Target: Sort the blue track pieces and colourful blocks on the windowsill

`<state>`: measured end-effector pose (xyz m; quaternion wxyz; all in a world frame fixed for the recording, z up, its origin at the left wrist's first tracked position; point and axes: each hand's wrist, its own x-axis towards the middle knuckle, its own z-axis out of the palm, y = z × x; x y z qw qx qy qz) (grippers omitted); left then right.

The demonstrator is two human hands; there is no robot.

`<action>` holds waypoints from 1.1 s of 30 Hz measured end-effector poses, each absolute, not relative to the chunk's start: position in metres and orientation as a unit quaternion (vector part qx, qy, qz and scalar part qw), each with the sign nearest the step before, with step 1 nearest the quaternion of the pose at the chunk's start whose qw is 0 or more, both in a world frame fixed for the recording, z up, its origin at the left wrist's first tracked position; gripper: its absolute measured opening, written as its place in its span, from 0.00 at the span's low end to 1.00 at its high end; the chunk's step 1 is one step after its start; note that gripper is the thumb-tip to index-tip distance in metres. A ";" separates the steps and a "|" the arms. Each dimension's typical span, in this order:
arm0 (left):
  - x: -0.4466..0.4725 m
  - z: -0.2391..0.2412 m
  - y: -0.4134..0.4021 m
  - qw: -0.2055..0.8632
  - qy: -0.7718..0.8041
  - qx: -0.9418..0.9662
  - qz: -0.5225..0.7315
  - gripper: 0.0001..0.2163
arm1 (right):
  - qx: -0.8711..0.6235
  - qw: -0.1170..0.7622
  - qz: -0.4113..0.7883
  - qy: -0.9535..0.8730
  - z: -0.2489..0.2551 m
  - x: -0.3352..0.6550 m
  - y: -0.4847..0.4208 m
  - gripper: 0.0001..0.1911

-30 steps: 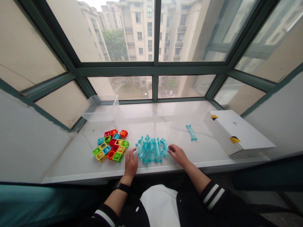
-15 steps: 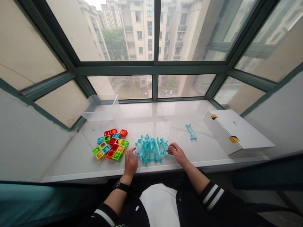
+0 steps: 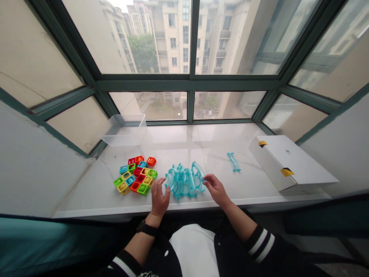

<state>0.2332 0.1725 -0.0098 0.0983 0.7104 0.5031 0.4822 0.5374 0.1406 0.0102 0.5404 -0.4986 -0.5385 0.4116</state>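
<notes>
A heap of clear blue plastic track pieces (image 3: 184,182) lies on the white ledge in front of me. At the heap's right side, my right hand (image 3: 215,189) pinches the end of one curved blue track piece (image 3: 197,169), whose far end tilts up above the others. My left hand (image 3: 160,195) rests by the heap's left edge, thumb and fingers apart, with nothing seen in it. Whether its fingertips touch the nearest piece I cannot tell. A single blue track piece (image 3: 233,162) lies by itself to the right.
Left of the heap sit several colourful block pieces (image 3: 137,177) in red, yellow, green and blue. Behind them stands a clear plastic bin (image 3: 123,140). A white box (image 3: 300,159) with yellow-and-black tabs is at the right. Windows (image 3: 190,85) border the ledge's back.
The curved track piece at my right fingers has swung upward at the heap's right side. My left thumb and fingers have spread a little. The view has shifted slightly.
</notes>
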 end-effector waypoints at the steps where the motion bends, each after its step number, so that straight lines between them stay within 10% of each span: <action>1: 0.239 0.000 0.169 0.111 0.490 0.715 0.487 0.16 | -0.501 0.530 0.396 -0.557 0.014 0.535 0.139 0.17; 10: 0.305 0.044 0.141 0.375 0.395 0.720 0.430 0.20 | -0.489 0.497 0.282 -0.659 0.033 0.507 0.133 0.08; 33: 0.328 0.033 0.125 0.567 0.328 0.666 0.356 0.27 | -0.608 0.483 0.166 -0.608 0.020 0.570 0.130 0.07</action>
